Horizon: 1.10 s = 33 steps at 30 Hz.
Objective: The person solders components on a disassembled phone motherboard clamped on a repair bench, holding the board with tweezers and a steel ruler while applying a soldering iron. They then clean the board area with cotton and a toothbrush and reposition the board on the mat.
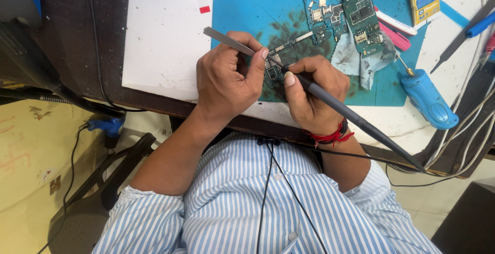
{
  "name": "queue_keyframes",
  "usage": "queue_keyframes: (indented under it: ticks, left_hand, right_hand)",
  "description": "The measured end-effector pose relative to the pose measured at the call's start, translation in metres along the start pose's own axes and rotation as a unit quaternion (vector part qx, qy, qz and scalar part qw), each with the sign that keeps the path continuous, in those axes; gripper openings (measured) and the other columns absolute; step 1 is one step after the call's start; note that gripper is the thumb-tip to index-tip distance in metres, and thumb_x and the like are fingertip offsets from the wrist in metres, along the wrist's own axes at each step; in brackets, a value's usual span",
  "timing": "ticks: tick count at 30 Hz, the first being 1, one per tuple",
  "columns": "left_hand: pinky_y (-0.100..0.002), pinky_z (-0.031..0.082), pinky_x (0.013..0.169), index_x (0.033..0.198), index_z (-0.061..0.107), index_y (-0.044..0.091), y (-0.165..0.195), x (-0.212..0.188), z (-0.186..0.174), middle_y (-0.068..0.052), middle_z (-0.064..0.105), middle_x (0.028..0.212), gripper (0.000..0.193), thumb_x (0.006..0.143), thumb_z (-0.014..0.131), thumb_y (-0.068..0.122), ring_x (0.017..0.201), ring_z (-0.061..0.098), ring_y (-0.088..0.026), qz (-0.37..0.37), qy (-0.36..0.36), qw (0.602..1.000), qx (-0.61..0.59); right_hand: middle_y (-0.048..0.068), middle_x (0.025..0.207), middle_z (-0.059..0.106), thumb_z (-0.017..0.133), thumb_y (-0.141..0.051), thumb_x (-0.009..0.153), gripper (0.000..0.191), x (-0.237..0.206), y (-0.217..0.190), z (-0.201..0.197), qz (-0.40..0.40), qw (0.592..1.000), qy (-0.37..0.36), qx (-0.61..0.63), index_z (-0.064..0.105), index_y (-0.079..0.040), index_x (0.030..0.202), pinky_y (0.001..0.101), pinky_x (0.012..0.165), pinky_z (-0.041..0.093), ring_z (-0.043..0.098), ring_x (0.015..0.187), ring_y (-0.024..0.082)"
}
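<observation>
On the blue work mat (242,6), the small circuit board (271,71) lies at the mat's near edge. The right hand (312,96) grips a grey soldering iron (350,115); the left hand (227,78) pinches metal tweezers (227,40). Wrists braced would steady both tips; open room lies left on the white sheet (165,32), while loose boards (361,19) crowd the mat's far right.

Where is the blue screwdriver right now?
In the head view, the blue screwdriver lies on the white table at the right, just past the blue mat's edge, beyond the right hand.
</observation>
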<state>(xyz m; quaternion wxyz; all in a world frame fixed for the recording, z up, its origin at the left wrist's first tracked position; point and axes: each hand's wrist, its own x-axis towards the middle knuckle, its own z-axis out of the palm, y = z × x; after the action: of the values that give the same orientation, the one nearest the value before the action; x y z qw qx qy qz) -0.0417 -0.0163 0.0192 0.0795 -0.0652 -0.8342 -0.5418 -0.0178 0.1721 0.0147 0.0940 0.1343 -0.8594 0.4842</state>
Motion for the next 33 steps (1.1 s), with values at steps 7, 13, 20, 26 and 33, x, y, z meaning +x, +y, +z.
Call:
queue_keyframes:
  ticks: [7, 13, 20, 26, 33]
  left_hand:
    - [-0.023, 0.046, 0.05, 0.098, 0.062, 0.005, -0.0004, -0.0003, 0.0001, -0.001, 0.066, 0.072, 0.012, 0.098, 0.074, 0.006, 0.056, 0.063, -0.007, 0.001, 0.001, 1.0, -0.004]
    - [-0.023, 0.046, 0.05, 0.098, 0.062, 0.005, -0.0006, 0.0, 0.0001, 0.0, 0.066, 0.071, 0.011, 0.099, 0.073, 0.007, 0.056, 0.063, -0.006, 0.001, -0.003, 1.0, -0.002]
    - [-0.024, 0.046, 0.05, 0.098, 0.062, 0.005, 0.0005, -0.0002, 0.0003, 0.0, 0.066, 0.071, 0.012, 0.099, 0.074, 0.007, 0.055, 0.062, -0.007, -0.001, 0.001, 1.0, 0.001]
    - [-0.024, 0.045, 0.05, 0.097, 0.062, 0.005, 0.001, -0.0004, 0.0002, -0.001, 0.065, 0.071, 0.012, 0.099, 0.074, 0.007, 0.055, 0.061, -0.007, -0.004, 0.001, 1.0, 0.0]
    - [-0.024, 0.047, 0.051, 0.098, 0.062, 0.005, 0.0005, -0.0011, 0.0008, 0.0, 0.066, 0.072, 0.012, 0.099, 0.074, 0.007, 0.056, 0.063, -0.007, 0.001, 0.002, 1.0, -0.005]
  right_hand:
    - [0.006, 0.077, 0.063, 0.07, -0.01, 0.101, 0.01, -0.0004, -0.0002, 0.0001, 0.005, 1.0, -0.001, -0.002, 0.063, -0.002, 0.101, 0.0278, 0.058, 0.046, 0.062, 0.066, 0.016]
    - [0.006, 0.076, 0.062, 0.07, -0.009, 0.101, 0.01, -0.0001, -0.0012, -0.0003, 0.003, 1.0, 0.0, -0.008, 0.064, -0.002, 0.101, 0.0277, 0.057, 0.045, 0.062, 0.062, 0.015]
    - [0.006, 0.076, 0.062, 0.07, -0.01, 0.101, 0.01, -0.0001, -0.0019, -0.0012, 0.002, 1.0, 0.001, -0.01, 0.064, -0.002, 0.102, 0.0281, 0.058, 0.045, 0.062, 0.06, 0.016]
    - [0.006, 0.076, 0.061, 0.069, -0.01, 0.102, 0.01, -0.001, -0.0018, -0.0014, 0.002, 1.0, 0.003, -0.01, 0.063, -0.002, 0.102, 0.0281, 0.059, 0.046, 0.062, 0.061, 0.015]
    - [0.005, 0.076, 0.062, 0.069, -0.01, 0.102, 0.01, -0.0016, -0.0012, -0.0013, 0.006, 1.0, 0.003, -0.002, 0.063, -0.002, 0.103, 0.0276, 0.058, 0.046, 0.062, 0.061, 0.014]
